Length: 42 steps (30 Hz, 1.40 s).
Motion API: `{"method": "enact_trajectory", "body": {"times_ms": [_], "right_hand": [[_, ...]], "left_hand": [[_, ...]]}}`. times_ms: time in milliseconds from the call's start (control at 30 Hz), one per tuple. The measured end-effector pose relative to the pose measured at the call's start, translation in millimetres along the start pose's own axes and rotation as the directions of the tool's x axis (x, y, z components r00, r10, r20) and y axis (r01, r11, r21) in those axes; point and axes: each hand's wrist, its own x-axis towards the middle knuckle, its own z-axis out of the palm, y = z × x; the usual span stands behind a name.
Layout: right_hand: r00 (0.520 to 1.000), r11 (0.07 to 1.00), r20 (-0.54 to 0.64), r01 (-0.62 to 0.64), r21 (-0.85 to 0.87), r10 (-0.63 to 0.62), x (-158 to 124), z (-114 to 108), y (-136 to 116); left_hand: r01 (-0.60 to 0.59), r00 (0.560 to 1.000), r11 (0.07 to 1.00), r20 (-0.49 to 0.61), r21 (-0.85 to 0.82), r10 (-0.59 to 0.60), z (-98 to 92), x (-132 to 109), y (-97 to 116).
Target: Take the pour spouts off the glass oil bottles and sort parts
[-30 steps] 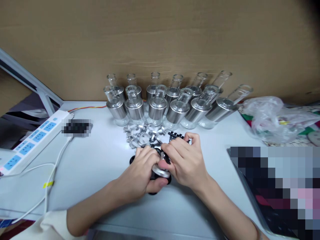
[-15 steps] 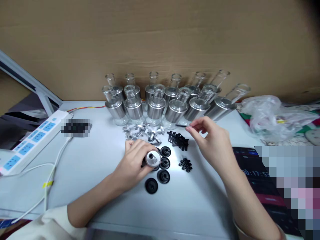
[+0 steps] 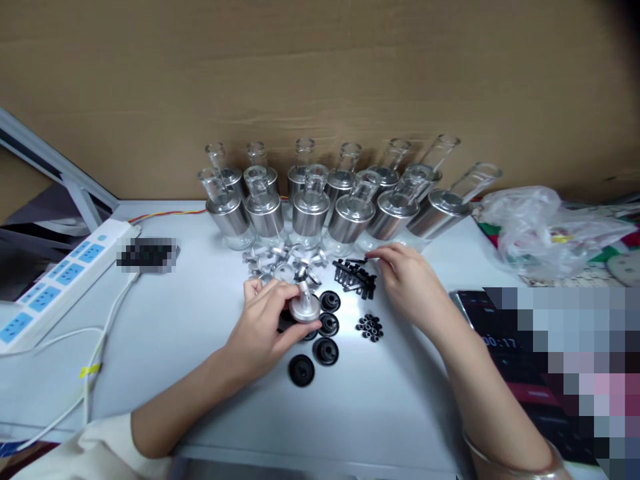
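My left hand (image 3: 263, 317) grips a silver metal stopper-like part (image 3: 305, 308), a round disc with a short stem that now points up. Just behind that hand lies a heap of similar silver parts (image 3: 285, 260). My right hand (image 3: 407, 283) pinches the end of a thin black stick-like piece (image 3: 356, 261) at the top of a pile of black pieces (image 3: 355, 279). Round black caps (image 3: 326, 351) lie beside and in front of the left hand, some partly hidden by it. Small black rings (image 3: 370, 327) sit clustered below the right hand.
Two rows of glass bottles with metal sleeves (image 3: 310, 212) stand along the cardboard wall (image 3: 320, 80). At left are a white power strip (image 3: 65, 280) and cables. A plastic bag (image 3: 535, 230) and a phone with a timer (image 3: 500, 340) are at right.
The silver part in my left hand has tipped from facing the camera to stem-up. My right hand has moved slightly down and left, bringing the black piece to the pile.
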Motion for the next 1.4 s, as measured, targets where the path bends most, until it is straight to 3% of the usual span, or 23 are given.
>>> {"method": "enact_trajectory", "body": {"times_ms": [133, 500, 667, 767, 867, 1067, 1267, 1400], "right_hand": [[0.998, 0.997, 0.031, 0.061, -0.042, -0.059, -3, 8, -2], [0.998, 0.998, 0.012, 0.065, -0.014, -0.065, -5, 7, -9], [0.993, 0.95, -0.076, 0.109, 0.291, -0.091, -5, -10, -36], [0.979, 0.855, 0.015, 0.171, 0.49, -0.204, -9, -17, -54], [0.956, 0.802, 0.1, 0.171, 0.573, -0.275, -14, -16, -65], [0.951, 0.824, 0.111, 0.187, 0.535, -0.288, -17, -12, -67], [0.926, 0.876, 0.031, 0.345, 0.337, -0.376, -15, -9, -66], [0.931, 0.897, 0.037, 0.339, 0.282, -0.364, -15, -8, -65]], "left_hand": [[-0.027, 0.997, 1.0, 0.072, -0.003, 0.027, -4.0, 2, 4], [0.063, 0.994, 0.996, 0.094, -0.069, -0.056, -1.5, -4, -1], [0.078, 0.984, 0.995, 0.166, -0.069, -0.065, -2.7, -2, 1], [0.072, 0.981, 0.993, 0.189, -0.096, -0.053, -1.3, -3, -1], [0.054, 0.98, 0.992, 0.197, -0.113, -0.031, -0.5, -4, -2], [-0.033, 0.979, 0.995, 0.198, -0.095, 0.051, -0.8, -2, 3], [-0.076, 0.974, 0.996, 0.21, -0.042, 0.083, 1.6, 0, 2], [-0.063, 0.97, 0.998, 0.235, 0.01, 0.059, 0.4, 2, 1]]}}
